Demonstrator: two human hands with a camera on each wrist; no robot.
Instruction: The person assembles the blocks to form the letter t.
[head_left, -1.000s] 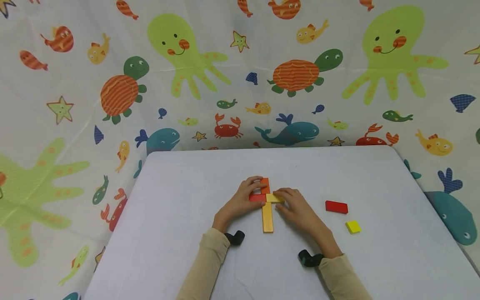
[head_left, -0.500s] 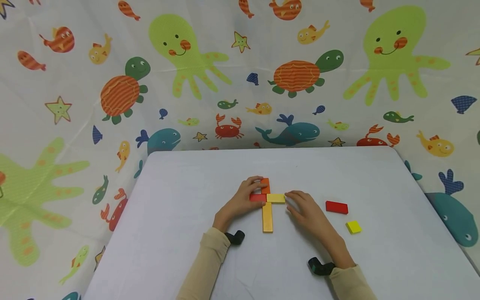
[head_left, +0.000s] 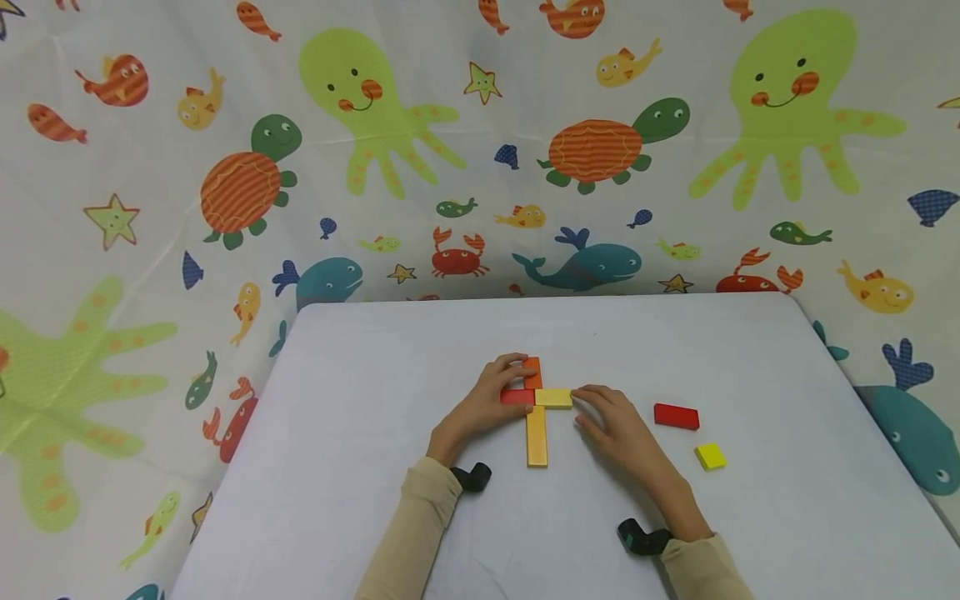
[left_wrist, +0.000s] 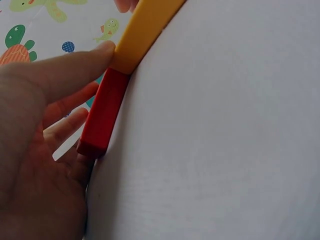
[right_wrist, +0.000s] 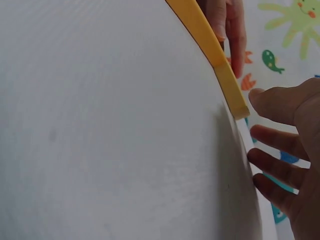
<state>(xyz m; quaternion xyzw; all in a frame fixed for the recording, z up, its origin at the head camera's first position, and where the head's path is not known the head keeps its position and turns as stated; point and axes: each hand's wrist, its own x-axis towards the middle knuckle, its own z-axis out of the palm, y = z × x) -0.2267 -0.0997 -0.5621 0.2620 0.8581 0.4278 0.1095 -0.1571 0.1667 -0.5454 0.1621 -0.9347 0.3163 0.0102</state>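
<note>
- Pale yellow block [head_left: 553, 399]: lies flat on the white table [head_left: 375, 375], its inner end against the red block [head_left: 517, 397]. One second ago the right hand covered part of it; its whole top face now shows.
- Meaning: the block appears seated as the right arm of the cross; its alignment is judged nearly finished.
- Right hand [head_left: 618, 425]: shifted outward from the block to just beside its outer end. Thumb and fingers are loosely spread, with nothing between them. The right wrist view shows a slight gap at the thumb; fingertip contact cannot be confirmed.
- Left hand [head_left: 483, 396]: position unchanged. Thumb and fingers curl round the red block, fingertips reaching the orange block [head_left: 532, 373], thumb tip at the deep yellow block [head_left: 537, 437]. Pressure cannot be told.
- Deep yellow block: extends from the joint toward the person; the orange block extends away.
- Loose red bar [head_left: 677, 417] and small yellow piece [head_left: 710, 456]: both unmoved, right of the right hand.
</note>
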